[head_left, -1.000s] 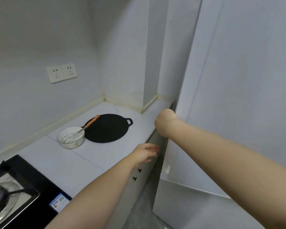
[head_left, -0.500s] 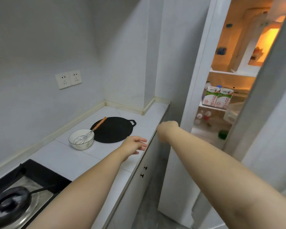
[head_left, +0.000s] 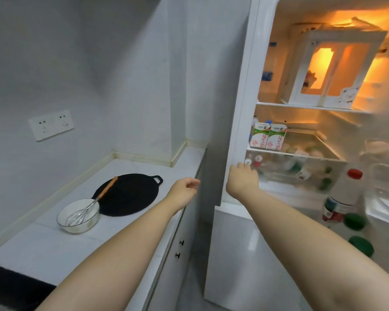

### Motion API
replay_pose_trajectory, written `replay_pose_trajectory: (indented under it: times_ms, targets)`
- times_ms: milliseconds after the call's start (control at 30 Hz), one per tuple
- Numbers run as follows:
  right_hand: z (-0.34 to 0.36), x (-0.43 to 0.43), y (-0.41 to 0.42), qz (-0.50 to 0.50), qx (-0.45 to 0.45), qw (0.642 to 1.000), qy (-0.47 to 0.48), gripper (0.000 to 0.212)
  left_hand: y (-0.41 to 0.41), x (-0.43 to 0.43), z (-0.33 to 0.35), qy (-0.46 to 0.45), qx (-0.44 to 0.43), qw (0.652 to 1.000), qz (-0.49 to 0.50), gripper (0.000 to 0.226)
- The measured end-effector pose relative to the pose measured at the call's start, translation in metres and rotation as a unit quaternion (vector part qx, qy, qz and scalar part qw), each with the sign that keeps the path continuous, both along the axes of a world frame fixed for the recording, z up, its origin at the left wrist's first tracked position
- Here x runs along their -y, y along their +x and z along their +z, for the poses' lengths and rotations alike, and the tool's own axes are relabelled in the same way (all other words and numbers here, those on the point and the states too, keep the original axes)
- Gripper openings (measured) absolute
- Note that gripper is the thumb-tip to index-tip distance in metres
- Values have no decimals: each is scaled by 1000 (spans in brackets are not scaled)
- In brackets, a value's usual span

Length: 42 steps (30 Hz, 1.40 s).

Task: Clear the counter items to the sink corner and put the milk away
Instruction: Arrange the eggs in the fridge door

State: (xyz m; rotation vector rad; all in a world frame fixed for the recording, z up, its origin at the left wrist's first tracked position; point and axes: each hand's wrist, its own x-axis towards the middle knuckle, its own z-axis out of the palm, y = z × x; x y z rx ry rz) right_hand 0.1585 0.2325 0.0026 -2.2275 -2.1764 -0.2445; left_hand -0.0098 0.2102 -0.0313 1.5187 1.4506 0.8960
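Observation:
The fridge (head_left: 240,122) stands open and lit inside. Two green and white milk cartons (head_left: 268,136) stand side by side at the left of its middle shelf. My right hand (head_left: 243,179) hovers at the fridge's left frame, just below those cartons, with loose fingers and nothing in it. Over the counter's front edge my left hand (head_left: 183,190) hangs loosely curled and holds nothing. A white bowl (head_left: 76,217) with a metal whisk (head_left: 88,208) in it sits on the white counter (head_left: 43,245), beside a flat black pan (head_left: 128,194).
A white windowed box (head_left: 323,70) fills the fridge's top shelf. To the right are a red-capped bottle (head_left: 343,197) and green-lidded items (head_left: 360,244). A black stove (head_left: 11,286) is at the lower left, and cabinet knobs (head_left: 180,249) are below the counter. Wall sockets (head_left: 51,125) are on the left.
The fridge door has swung from closed to wide open, showing the shelves. My right hand moved from the door edge to the fridge frame. My left hand stayed over the counter edge.

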Motion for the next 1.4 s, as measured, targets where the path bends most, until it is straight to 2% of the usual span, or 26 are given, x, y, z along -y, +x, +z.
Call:
replay_pose_trajectory:
  times_ms: [133,367,533,633,700,900,1033,1167,1267,1400]
  targets:
    - [-2,-20,38,-78,-43,996,19,56,34,-39,1,15,-6,999,-33,39]
    - [19,-65,134,-207,-11,976,60,62,129,-121,2,10,14,994,-108,35]
    - [56,-76,224,-309,24,944,116,55,219,-162,11,34,40,983,-176,33]
    - [76,-68,262,-379,19,918,112,47,271,-175,10,37,48,974,-217,32]
    - [83,-65,268,-395,12,913,99,43,294,-176,13,37,57,968,-240,32]
    - [102,-59,282,-449,-37,893,-9,48,365,-189,28,41,83,945,-315,35]
    - [105,-54,291,-459,-50,887,-18,47,389,-201,39,52,98,936,-333,35]
    - [114,-54,301,-453,-71,889,-22,36,416,-221,47,48,120,929,-348,35]
    - [120,-52,307,-446,-83,890,-51,9,435,-229,51,23,140,923,-357,34]
    - [128,-53,312,-427,-78,897,-86,18,457,-230,59,0,184,904,-385,32]
